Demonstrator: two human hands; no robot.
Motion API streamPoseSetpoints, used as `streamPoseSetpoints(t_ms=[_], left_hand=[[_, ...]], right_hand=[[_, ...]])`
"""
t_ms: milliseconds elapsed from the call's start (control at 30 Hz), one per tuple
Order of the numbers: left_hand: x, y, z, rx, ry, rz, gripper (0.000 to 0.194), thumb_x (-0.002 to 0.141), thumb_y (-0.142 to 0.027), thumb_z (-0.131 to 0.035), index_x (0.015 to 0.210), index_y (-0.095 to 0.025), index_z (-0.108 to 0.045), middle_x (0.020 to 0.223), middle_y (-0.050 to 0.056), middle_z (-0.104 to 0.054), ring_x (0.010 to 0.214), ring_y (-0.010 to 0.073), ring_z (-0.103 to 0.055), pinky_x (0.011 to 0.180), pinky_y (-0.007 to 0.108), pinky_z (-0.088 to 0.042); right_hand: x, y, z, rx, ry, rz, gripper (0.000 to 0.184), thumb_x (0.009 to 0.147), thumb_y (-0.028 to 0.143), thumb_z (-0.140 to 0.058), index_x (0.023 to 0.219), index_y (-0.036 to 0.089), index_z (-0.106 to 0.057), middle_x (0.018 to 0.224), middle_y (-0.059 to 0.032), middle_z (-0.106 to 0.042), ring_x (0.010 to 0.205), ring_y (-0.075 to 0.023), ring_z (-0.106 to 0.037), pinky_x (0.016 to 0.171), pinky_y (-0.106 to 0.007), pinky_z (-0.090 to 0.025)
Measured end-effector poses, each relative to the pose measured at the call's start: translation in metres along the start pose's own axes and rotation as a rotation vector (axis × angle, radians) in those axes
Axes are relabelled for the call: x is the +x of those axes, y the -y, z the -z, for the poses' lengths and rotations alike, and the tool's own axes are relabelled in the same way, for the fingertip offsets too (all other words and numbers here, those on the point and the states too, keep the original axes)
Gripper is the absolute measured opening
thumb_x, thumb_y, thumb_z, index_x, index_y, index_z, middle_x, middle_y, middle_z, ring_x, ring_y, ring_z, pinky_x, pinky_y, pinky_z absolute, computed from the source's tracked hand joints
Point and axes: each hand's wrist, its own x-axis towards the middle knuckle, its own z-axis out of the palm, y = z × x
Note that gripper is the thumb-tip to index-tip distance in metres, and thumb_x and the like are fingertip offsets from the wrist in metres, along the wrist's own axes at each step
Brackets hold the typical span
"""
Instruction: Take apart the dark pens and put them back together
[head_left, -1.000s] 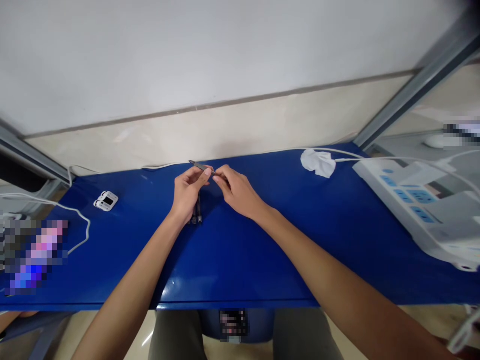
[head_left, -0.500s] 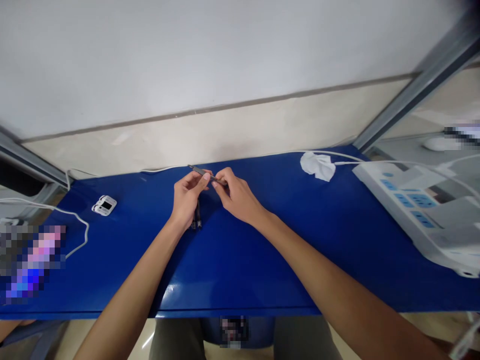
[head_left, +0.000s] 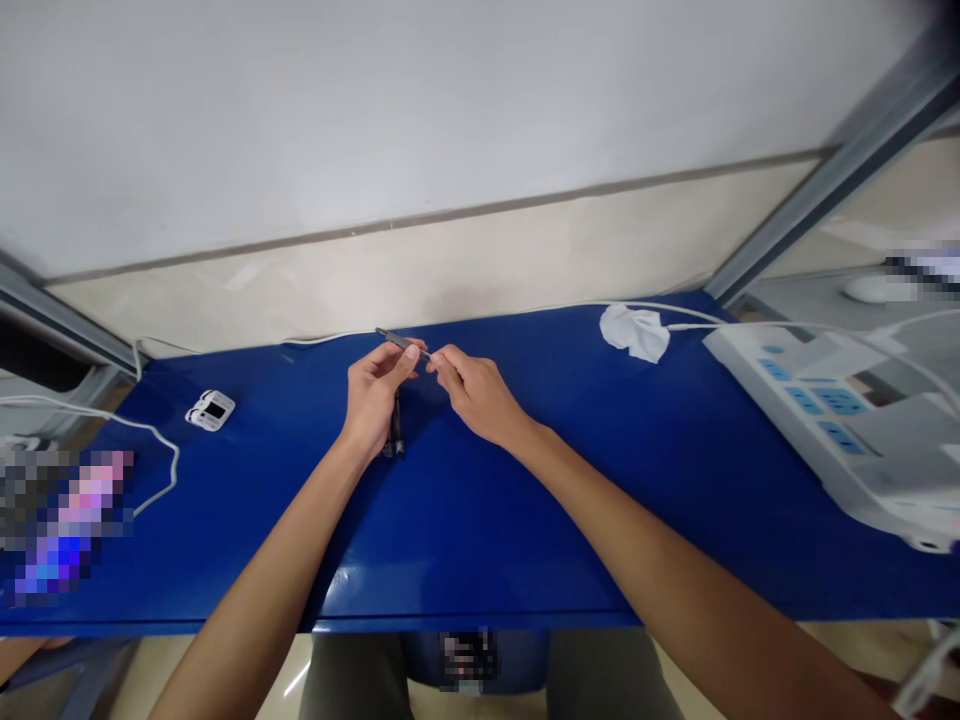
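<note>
Both hands meet above the far middle of the blue table (head_left: 525, 520). My left hand (head_left: 373, 395) pinches a thin dark pen-like stick (head_left: 399, 341) between thumb and fingers, its tip pointing up and left. My right hand (head_left: 472, 390) pinches the other end of the same stick. Two more dark pens (head_left: 394, 435) lie or hang under my left palm, partly hidden; I cannot tell whether the hand grips them.
A small white device (head_left: 211, 410) with a dark screen lies at the left, near a white cable (head_left: 154, 440). A crumpled white tissue (head_left: 636, 331) sits at the back right. A white machine with blue buttons (head_left: 840, 420) fills the right edge. A wall stands close behind.
The hands stay joined on the stick; the right fingers have slid slightly along it. The view has shifted a little.
</note>
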Motion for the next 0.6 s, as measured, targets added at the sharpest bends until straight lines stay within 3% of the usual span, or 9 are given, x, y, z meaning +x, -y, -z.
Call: streamPoseSetpoints(t_ms=[167, 400, 600], left_hand=[[0.001, -0.001, 0.0, -0.026, -0.006, -0.005, 0.025, 0.087, -0.048, -0.082, 0.098, -0.025, -0.083, 0.112, 0.007, -0.078, 0.1, 0.0218, -0.07, 0.085, 0.035, -0.054], [0.001, -0.001, 0.0, -0.035, 0.019, -0.007, 0.026, 0.088, -0.047, -0.081, 0.101, -0.025, -0.084, 0.114, 0.008, -0.078, 0.102, 0.022, -0.069, 0.085, 0.034, -0.053], [0.002, -0.004, 0.0, -0.052, 0.036, -0.026, 0.027, 0.087, -0.047, -0.082, 0.101, -0.024, -0.083, 0.11, 0.008, -0.078, 0.098, 0.022, -0.07, 0.088, 0.036, -0.054]], right_hand=[[-0.001, 0.002, -0.001, 0.013, -0.08, 0.049, 0.024, 0.109, 0.048, -0.049, 0.112, 0.025, -0.054, 0.093, -0.0037, -0.069, 0.077, -0.02, -0.063, 0.071, -0.031, -0.042], [0.001, 0.006, 0.002, 0.071, -0.059, -0.008, 0.032, 0.11, 0.049, -0.044, 0.097, 0.024, -0.059, 0.077, 0.001, -0.06, 0.066, -0.0161, -0.054, 0.066, -0.03, -0.038], [0.002, 0.012, 0.005, 0.321, -0.032, -0.093, 0.04, 0.106, 0.056, -0.049, 0.093, 0.023, -0.065, 0.075, 0.0005, -0.058, 0.065, -0.0149, -0.052, 0.061, -0.028, -0.04]])
